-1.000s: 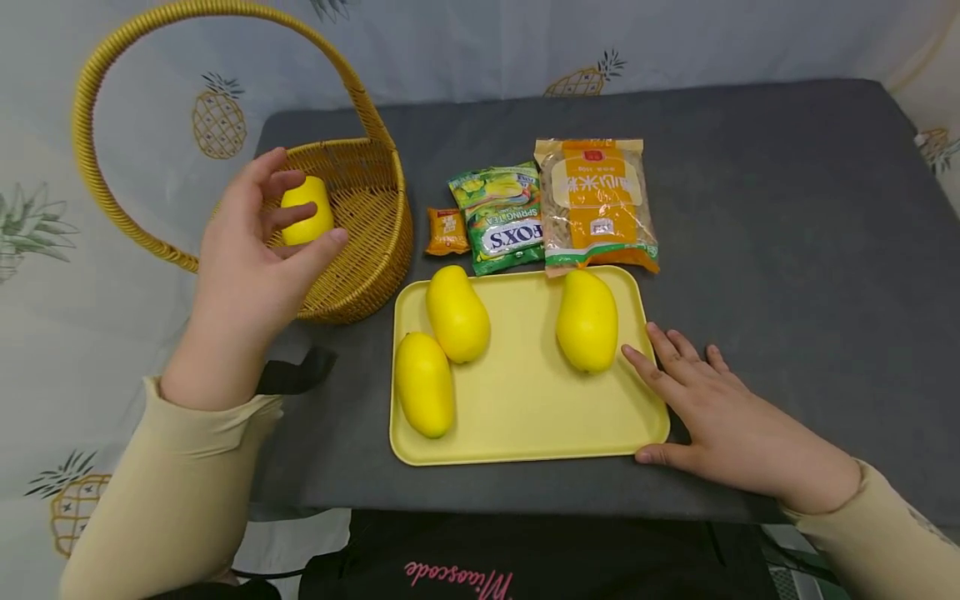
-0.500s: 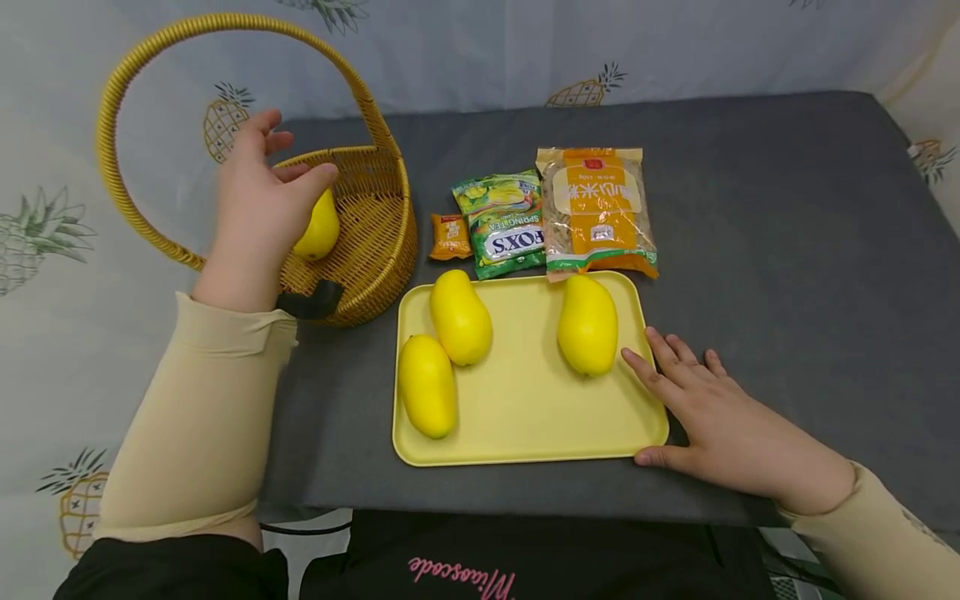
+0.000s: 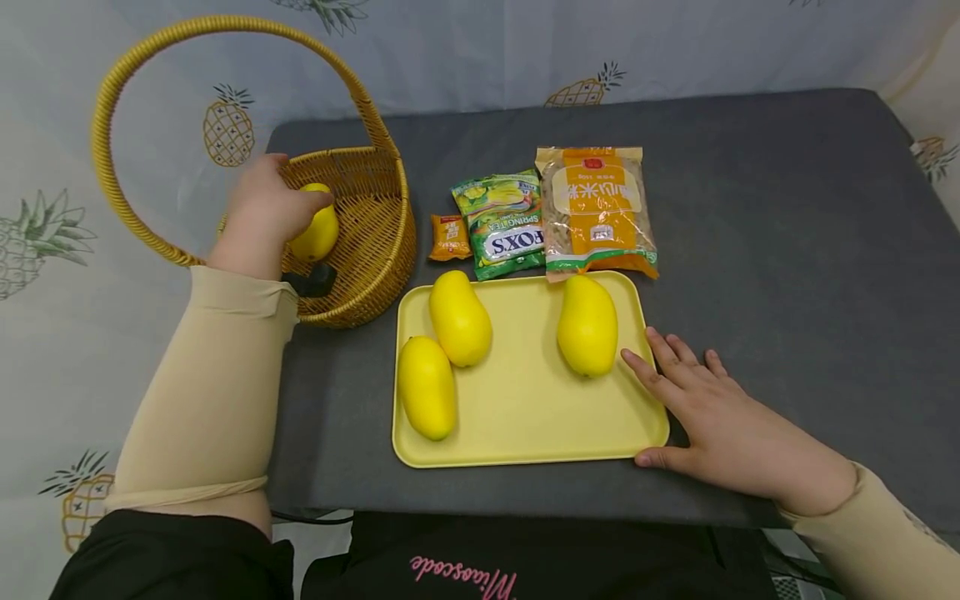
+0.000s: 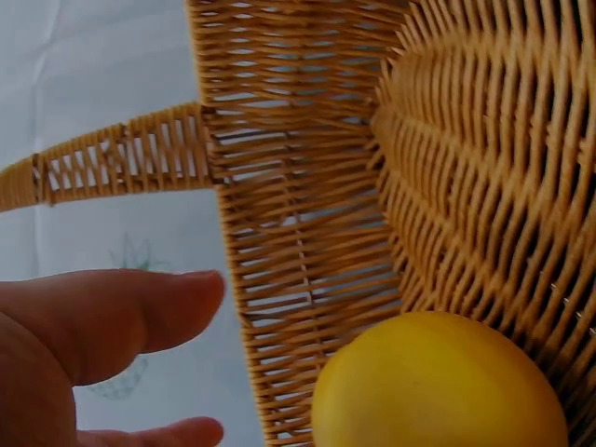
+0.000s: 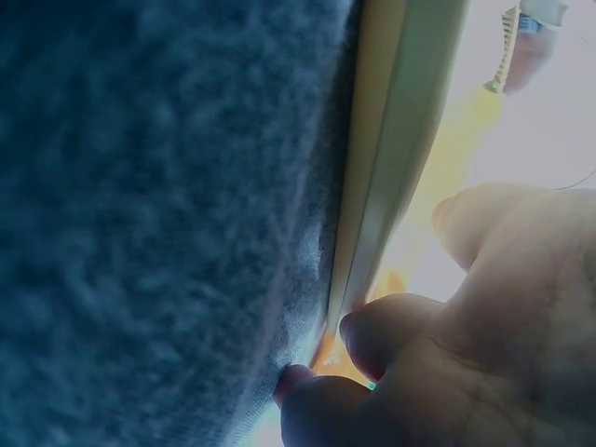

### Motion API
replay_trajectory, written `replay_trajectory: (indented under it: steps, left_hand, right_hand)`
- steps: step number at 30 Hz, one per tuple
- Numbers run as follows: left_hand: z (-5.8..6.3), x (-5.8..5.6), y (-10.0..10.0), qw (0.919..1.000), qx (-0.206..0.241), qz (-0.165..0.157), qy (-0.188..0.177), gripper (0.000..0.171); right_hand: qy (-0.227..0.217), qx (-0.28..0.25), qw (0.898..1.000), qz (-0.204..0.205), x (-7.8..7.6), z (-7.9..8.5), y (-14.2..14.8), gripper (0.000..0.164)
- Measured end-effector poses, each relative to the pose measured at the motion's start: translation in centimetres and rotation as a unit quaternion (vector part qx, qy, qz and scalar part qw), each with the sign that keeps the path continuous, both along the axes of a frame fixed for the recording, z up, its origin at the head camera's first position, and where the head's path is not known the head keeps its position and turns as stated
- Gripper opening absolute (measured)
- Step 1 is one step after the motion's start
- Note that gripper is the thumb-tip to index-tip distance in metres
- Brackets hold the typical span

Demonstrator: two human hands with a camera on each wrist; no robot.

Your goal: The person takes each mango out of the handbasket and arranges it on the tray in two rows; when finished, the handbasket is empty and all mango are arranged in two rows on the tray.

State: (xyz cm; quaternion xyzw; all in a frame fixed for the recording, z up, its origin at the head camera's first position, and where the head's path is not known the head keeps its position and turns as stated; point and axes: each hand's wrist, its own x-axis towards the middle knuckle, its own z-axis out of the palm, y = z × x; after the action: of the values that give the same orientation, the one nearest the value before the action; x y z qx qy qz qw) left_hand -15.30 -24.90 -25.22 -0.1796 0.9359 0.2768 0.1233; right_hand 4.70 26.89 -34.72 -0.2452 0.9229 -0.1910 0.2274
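A yellow mango (image 3: 317,231) lies inside the wicker basket (image 3: 382,250) at the left. Over the basket's left rim reaches my left hand (image 3: 264,204), its thumb above the mango in the head view. In the left wrist view the thumb (image 4: 158,312) and a fingertip show apart from the mango (image 4: 438,391), with nothing between them; the other fingers are hidden. My right hand (image 3: 720,421) rests spread at the right edge of the yellow tray (image 3: 525,425). On that tray lie three more mangoes, two at the left (image 3: 461,318) and one at the right (image 3: 588,327).
Behind the tray lie a small orange packet (image 3: 450,237), a green FOX'S candy bag (image 3: 506,223) and an orange-and-clear food bag (image 3: 597,208). The basket's tall arched handle (image 3: 225,27) rises over the left side. A grey cloth (image 3: 765,208) covers the table.
My left hand has moved from in front of the mango up over the basket's left side, then lowered towards it. The right hand has stayed at the tray's edge.
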Motion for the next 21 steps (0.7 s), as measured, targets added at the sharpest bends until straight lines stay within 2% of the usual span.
replay_trajectory:
  steps: [4,9,14,21]
  left_hand:
    - [-0.5,0.1,-0.1,0.9983,-0.039,-0.028,-0.034,0.1]
    - [-0.8,0.2,-0.1,0.994,-0.072,-0.065,-0.051,0.099]
    - [-1.0,0.3,0.0,0.9919,-0.077,-0.08,-0.061,0.1]
    - [-1.5,0.2,0.1,0.9922,-0.059,-0.081,-0.075,0.105]
  right_hand:
    - [0.005,-0.003,1.0,0.003,0.0,-0.1,0.0,0.122]
    - [0.002,-0.006,1.0,0.003,0.0,-0.2,0.1,0.122]
    - [0.001,-0.007,1.0,0.002,0.0,-0.2,0.2,0.122]
    - [0.003,-0.003,1.0,0.004,-0.2,-0.2,0.0,0.123]
